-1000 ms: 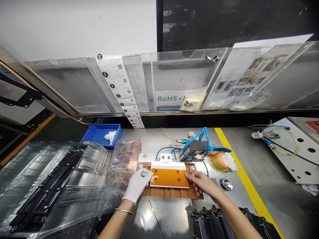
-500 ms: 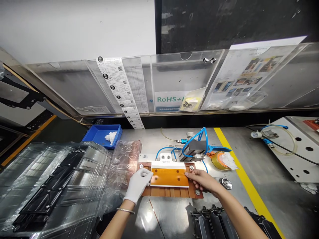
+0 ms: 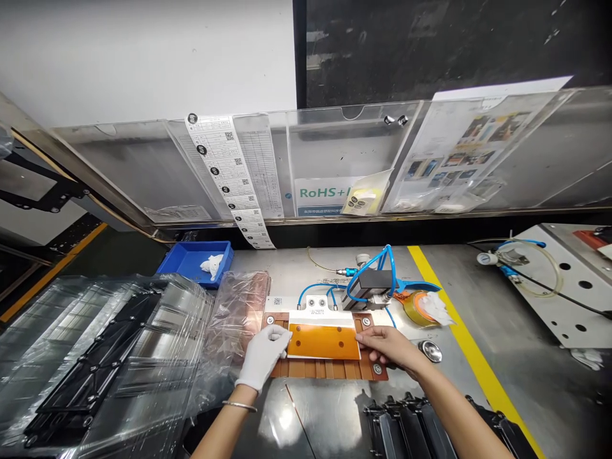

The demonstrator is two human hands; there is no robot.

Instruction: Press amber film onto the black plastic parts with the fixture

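Note:
An amber film sheet [image 3: 324,342] with a white border and several small dark round marks lies over a brown fixture plate [image 3: 320,369]. My left hand [image 3: 265,352], in a white glove, pinches the sheet's left edge. At the right edge, the thumb and fingertips of my bare right hand [image 3: 387,346] close on the same sheet. Behind it, a white fixture part [image 3: 316,303] carries printed characters and two screws. Blue air tubes [image 3: 389,255] loop around a dark block [image 3: 370,285] at the back of the fixture.
Black parts in clear plastic trays [image 3: 100,363] fill the left. Further black parts [image 3: 406,424] stand at the front right. A pink wrapped bundle [image 3: 239,306], a blue bin [image 3: 191,261], a tape roll [image 3: 418,306] and a round metal object [image 3: 430,350] surround the fixture.
The whole view has shifted slightly. Both hands keep their pinch on the film sheet's edges, and the sheet stays over the fixture with little visible movement.

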